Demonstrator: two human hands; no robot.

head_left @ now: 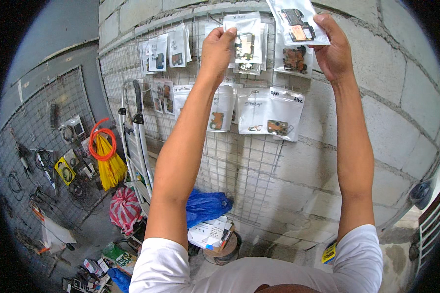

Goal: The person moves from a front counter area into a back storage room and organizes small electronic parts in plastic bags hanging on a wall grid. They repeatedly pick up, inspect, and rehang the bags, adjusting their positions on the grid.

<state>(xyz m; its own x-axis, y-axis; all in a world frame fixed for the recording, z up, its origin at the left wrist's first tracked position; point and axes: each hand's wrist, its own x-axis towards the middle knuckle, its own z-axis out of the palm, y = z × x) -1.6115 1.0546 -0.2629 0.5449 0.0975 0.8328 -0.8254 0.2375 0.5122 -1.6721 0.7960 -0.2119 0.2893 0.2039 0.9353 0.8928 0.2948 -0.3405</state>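
Both my arms reach up to a wire grid (249, 190) hung with small zip bags. Fingers of my left hand (217, 52) pinch the edge of a white-topped clear bag (243, 41) that holds small electronic boards and hangs in front of other bags. At the upper right, my right hand (334, 49) grips another bag (298, 22), tilted, with a dark and copper-coloured phone part inside. Just below that bag hangs a bag with brownish parts (294, 59). A lower row includes a bag with an orange-brown part (219, 108) and a wide pair of white bags (286, 115).
A folding ladder (134, 141) leans left of the grid. Beyond it, a second grid (39, 122) carries cables, an orange hose coil (102, 141) and a yellow bag (110, 163). Below are a blue plastic bag (205, 207), white boxes (211, 234) and a striped bag (125, 210).
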